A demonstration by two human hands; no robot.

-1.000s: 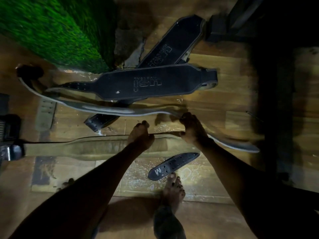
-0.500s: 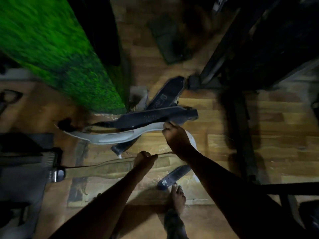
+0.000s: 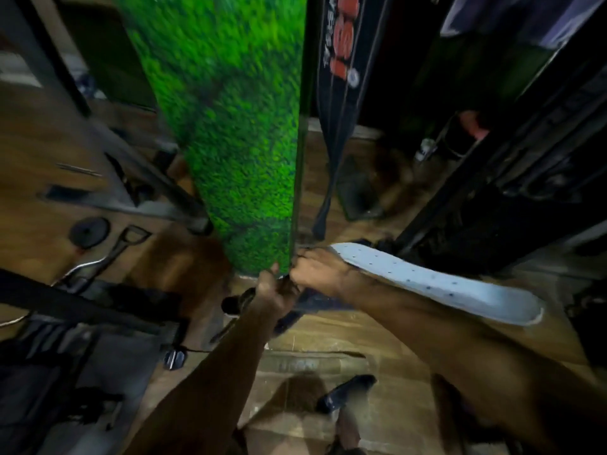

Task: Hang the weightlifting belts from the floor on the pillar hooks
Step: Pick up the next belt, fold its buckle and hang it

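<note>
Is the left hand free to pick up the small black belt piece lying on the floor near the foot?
Probably not now: the left hand grips a dark belt end beside the right hand, and the black belt piece lies well below it.

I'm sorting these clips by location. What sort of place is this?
Most likely a gym. A pale weightlifting belt is being lifted, a black belt hangs beside the green turf-covered pillar, and a cable handle lies on the wooden floor.

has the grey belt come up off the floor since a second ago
Yes. The grey belt, earlier lying on the wooden floor, is now lifted beside the green pillar, gripped by the right hand.
</note>
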